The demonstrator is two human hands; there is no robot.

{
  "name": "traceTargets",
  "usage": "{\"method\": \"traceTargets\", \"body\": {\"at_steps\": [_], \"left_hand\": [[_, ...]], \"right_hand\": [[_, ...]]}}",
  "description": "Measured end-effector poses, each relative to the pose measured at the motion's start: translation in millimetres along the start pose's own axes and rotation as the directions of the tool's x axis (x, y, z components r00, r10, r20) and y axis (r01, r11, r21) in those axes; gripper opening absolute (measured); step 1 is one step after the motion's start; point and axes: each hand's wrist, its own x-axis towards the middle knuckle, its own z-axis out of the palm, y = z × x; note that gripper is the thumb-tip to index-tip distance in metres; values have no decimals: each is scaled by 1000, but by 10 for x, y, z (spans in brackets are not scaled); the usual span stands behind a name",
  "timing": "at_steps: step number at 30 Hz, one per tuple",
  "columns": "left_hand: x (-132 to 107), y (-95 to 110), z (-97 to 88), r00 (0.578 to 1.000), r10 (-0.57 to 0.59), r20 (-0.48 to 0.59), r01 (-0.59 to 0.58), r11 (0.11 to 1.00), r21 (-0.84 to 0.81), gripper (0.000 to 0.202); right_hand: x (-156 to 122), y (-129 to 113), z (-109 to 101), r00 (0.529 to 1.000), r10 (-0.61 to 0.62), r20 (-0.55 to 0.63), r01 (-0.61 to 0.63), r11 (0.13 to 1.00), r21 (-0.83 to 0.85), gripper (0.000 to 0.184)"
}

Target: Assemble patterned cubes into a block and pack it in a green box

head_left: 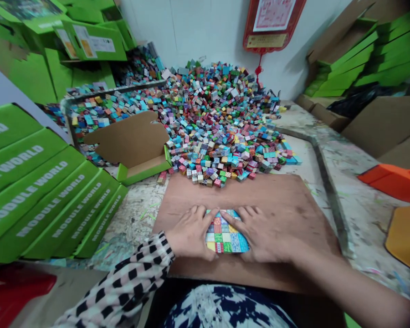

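Small coloured cubes stand packed in a flat rectangular block [223, 237] on a brown board [198, 191]. My left hand [189, 230] presses against the block's left side, its thumb and fingers bent around the edge. On the opposite side my right hand [261, 232] grips the right edge, with one finger lying over the top corner. Between them both hands hold the block together. Patterned faces in green, blue, red, yellow and white show on top. A big heap of loose cubes [222, 118] lies just beyond the board.
An open green cardboard box [143, 168] stands left of the board. Several closed green boxes [64, 200] are stacked at the left. A metal strip [328, 191] edges the right side. Orange [396, 182] and yellow plastic pieces [406, 237] lie far right.
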Motion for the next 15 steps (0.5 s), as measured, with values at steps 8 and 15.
{"method": "traceTargets", "body": {"at_steps": [8, 15], "left_hand": [[20, -7, 14, 1000, 17, 5, -17, 999, 34, 108], [28, 75, 47, 999, 12, -41, -9, 997, 81, 121]], "right_hand": [[-1, 1, -74, 1000, -11, 26, 11, 1000, 2, 101], [-16, 19, -116, 999, -25, 33, 25, 999, 22, 99]]}}
